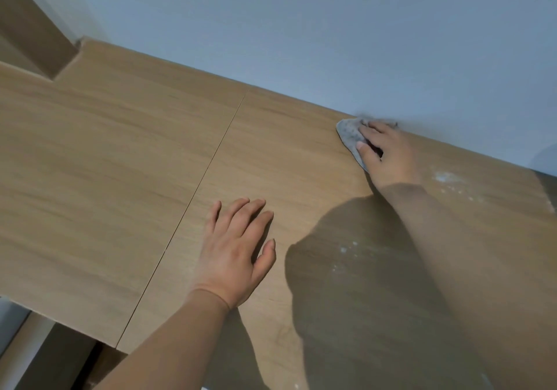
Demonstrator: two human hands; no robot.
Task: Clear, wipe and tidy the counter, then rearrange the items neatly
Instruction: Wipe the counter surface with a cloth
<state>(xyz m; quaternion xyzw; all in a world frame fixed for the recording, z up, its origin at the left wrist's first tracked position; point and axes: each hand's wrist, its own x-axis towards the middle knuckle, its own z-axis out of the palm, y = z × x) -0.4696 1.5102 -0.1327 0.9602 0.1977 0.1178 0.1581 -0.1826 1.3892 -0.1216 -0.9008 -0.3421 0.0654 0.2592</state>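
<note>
Partly beneath right hand (388, 154), cloth (349, 133).

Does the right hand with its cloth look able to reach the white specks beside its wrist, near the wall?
Probably yes. The right hand holds the grey cloth against the counter, and the white specks lie on bare wood close beside its wrist. Nothing stands between them.
</note>
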